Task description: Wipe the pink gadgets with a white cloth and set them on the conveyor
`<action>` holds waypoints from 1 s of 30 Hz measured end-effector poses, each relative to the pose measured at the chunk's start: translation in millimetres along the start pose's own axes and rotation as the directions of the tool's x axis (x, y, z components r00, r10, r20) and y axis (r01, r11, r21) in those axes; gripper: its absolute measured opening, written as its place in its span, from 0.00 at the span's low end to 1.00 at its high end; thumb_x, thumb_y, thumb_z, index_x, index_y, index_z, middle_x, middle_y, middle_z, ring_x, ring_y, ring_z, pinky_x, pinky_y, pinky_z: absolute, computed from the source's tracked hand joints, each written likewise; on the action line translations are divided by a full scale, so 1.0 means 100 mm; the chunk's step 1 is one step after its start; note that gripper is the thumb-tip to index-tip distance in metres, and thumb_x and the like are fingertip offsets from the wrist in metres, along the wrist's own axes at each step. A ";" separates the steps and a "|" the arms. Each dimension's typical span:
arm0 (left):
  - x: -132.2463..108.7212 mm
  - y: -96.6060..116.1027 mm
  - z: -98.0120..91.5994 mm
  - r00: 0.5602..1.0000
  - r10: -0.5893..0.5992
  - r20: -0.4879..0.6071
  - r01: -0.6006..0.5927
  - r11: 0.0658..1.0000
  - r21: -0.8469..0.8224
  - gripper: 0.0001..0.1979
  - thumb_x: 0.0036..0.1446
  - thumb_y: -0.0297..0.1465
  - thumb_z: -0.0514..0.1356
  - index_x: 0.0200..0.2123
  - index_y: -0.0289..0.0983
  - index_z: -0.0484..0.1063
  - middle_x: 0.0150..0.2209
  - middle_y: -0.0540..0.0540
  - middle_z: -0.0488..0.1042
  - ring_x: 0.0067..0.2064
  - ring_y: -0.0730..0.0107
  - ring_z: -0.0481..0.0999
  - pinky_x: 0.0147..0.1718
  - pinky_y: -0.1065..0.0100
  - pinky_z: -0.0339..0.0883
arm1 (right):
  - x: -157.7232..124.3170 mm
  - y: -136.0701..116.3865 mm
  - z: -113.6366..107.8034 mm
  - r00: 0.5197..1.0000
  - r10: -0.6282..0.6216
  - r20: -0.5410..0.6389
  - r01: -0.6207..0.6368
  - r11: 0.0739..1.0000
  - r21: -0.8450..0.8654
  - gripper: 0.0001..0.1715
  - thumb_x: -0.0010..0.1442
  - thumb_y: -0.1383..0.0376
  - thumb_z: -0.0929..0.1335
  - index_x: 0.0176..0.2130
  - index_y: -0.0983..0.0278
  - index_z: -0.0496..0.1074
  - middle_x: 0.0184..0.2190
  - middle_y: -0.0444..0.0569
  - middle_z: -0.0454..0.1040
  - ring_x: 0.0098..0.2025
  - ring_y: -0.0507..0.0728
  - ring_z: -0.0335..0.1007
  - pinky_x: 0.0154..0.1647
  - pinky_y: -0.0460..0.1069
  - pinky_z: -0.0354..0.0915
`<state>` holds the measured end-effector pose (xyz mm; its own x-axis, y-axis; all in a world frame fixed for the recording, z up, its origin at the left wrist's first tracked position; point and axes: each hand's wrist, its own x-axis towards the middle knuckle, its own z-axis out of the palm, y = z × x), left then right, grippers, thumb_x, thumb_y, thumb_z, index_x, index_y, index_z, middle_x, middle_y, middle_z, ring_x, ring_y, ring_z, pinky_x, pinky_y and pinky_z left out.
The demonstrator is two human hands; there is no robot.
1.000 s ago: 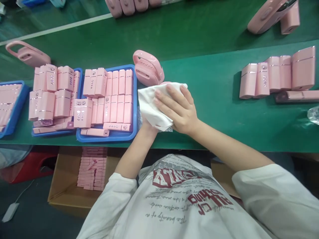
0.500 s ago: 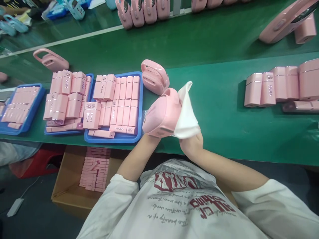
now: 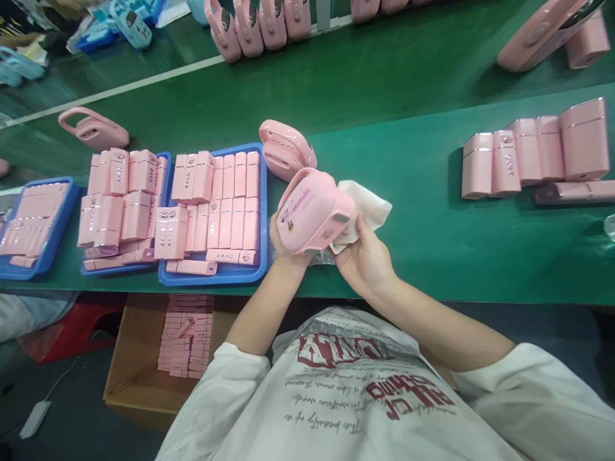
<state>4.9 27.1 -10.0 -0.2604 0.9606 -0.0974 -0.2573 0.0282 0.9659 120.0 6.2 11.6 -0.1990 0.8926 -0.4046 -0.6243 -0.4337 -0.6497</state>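
Note:
Above the bench's front edge, a pink, rounded plastic device with a carrying handle is tilted so that its printed face shows. My left hand grips it from the left and below, partly hidden behind it. My right hand is closed on a white cloth, which lies against the device's right side. Just behind them stands a second pink handled device, apart from my hands. A piece of clear plastic shows under the held device.
Blue trays of pink box-shaped parts stand at left. More pink box-shaped parts sit at right. Several pink devices line the raised shelf. A cardboard box of pink parts is below the green bench.
The pink device has turned so its printed face shows. My right hand and the cloth have shifted; the cloth no longer stands upright but spreads out to the right.

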 end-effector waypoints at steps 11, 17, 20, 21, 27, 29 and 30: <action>-0.09 0.00 0.09 0.986 0.159 0.044 -0.151 0.977 -0.148 0.21 0.51 0.47 0.66 0.46 0.44 0.76 0.62 0.49 0.67 0.69 0.52 0.53 0.67 0.54 0.50 | 0.16 -0.24 -0.20 0.935 0.343 0.088 -0.338 0.939 -0.062 0.28 0.64 0.44 0.60 0.49 0.61 0.72 0.45 0.51 0.79 0.40 0.56 0.79 0.34 0.50 0.77; -0.09 0.00 0.06 0.981 0.193 0.000 -0.193 0.978 -0.074 0.23 0.51 0.49 0.65 0.47 0.45 0.76 0.64 0.51 0.63 0.71 0.55 0.46 0.69 0.56 0.45 | 0.20 -0.49 -0.48 0.996 0.083 0.024 -0.065 0.905 -0.421 0.16 0.57 0.54 0.72 0.32 0.65 0.76 0.30 0.50 0.79 0.35 0.58 0.77 0.37 0.52 0.76; -0.11 -0.01 0.05 0.985 0.171 0.017 -0.169 0.982 -0.082 0.22 0.51 0.48 0.66 0.47 0.44 0.76 0.65 0.50 0.62 0.71 0.55 0.46 0.68 0.56 0.46 | 0.19 -0.54 -0.51 0.962 -0.248 0.114 0.260 0.709 -0.656 0.25 0.59 0.47 0.68 0.22 0.63 0.71 0.22 0.48 0.73 0.35 0.58 0.75 0.43 0.54 0.73; -0.12 -0.03 0.05 0.982 0.186 0.033 -0.184 0.981 -0.062 0.22 0.51 0.47 0.66 0.47 0.44 0.76 0.64 0.49 0.63 0.71 0.55 0.47 0.68 0.57 0.46 | 0.19 -0.54 -0.48 0.933 -0.306 0.188 0.344 0.612 -0.712 0.29 0.61 0.45 0.65 0.21 0.62 0.69 0.22 0.48 0.72 0.36 0.60 0.75 0.45 0.56 0.72; -0.17 -0.07 0.10 0.978 0.207 0.039 -0.207 0.978 -0.019 0.25 0.53 0.44 0.65 0.52 0.43 0.74 0.54 0.46 0.75 0.63 0.54 0.66 0.63 0.58 0.61 | 0.45 -0.37 -0.22 0.567 -0.304 0.766 0.818 0.101 -0.566 0.36 0.65 0.41 0.53 0.46 0.62 0.74 0.55 0.57 0.70 0.62 0.65 0.61 0.65 0.63 0.54; -0.17 -0.05 0.12 0.975 0.220 0.032 -0.218 0.975 -0.035 0.25 0.53 0.44 0.64 0.53 0.43 0.73 0.58 0.47 0.72 0.64 0.55 0.65 0.63 0.59 0.61 | 0.58 -0.34 -0.24 0.665 -0.333 0.669 0.734 0.126 -0.667 0.41 0.65 0.40 0.49 0.48 0.65 0.72 0.51 0.60 0.73 0.57 0.66 0.67 0.59 0.63 0.62; -0.17 -0.04 0.13 0.972 0.231 0.040 -0.229 0.973 -0.037 0.24 0.53 0.44 0.64 0.53 0.43 0.73 0.59 0.48 0.71 0.65 0.55 0.63 0.64 0.59 0.60 | 0.61 -0.33 -0.26 0.724 -0.342 0.599 0.674 0.164 -0.720 0.43 0.65 0.40 0.48 0.48 0.66 0.72 0.47 0.61 0.75 0.53 0.66 0.70 0.55 0.62 0.66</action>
<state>22.4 14.6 -9.6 -0.2754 0.9514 0.1377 -0.2253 -0.2032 0.9529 148.3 71.8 -9.0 -0.3829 0.8685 0.3149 0.3078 0.4413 -0.8429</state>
